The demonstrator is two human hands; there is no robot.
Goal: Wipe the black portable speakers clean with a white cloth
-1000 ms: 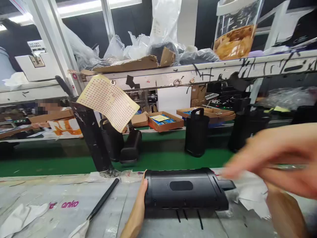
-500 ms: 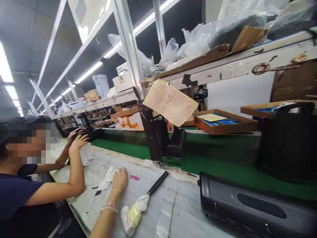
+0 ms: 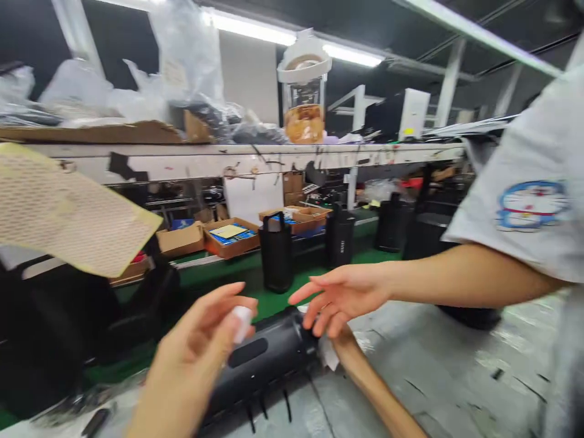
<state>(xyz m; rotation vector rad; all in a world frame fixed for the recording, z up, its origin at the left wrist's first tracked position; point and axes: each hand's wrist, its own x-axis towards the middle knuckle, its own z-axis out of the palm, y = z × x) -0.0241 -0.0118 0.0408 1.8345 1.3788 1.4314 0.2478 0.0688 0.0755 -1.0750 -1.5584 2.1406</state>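
Observation:
My left hand [image 3: 196, 353] is raised at the lower middle, pinching a small white piece [image 3: 243, 322] between thumb and fingers. Behind it a black cylindrical device [image 3: 274, 347] lies on its side on the covered table [image 3: 401, 377]. My right hand [image 3: 344, 340] reaches up from the bottom to the device's right end. A white cloth [image 3: 328, 354] shows beside it, but its fingers are hidden behind another person's hand [image 3: 342, 298], which hangs with spread fingers over that end.
That person's white sleeve [image 3: 511, 213] fills the right side. Upright black devices [image 3: 276, 252] stand on the green belt [image 3: 250, 295], with cardboard trays [image 3: 232, 243] behind. A yellowish sheet [image 3: 68, 213] hangs at left. Above, a shelf [image 3: 182, 159] carries bags and a jar [image 3: 305, 100].
The view has swung right. My left hand has left the table surface and is raised near the black device. My right forearm and another person's arm have come into view; the seated person is out of view.

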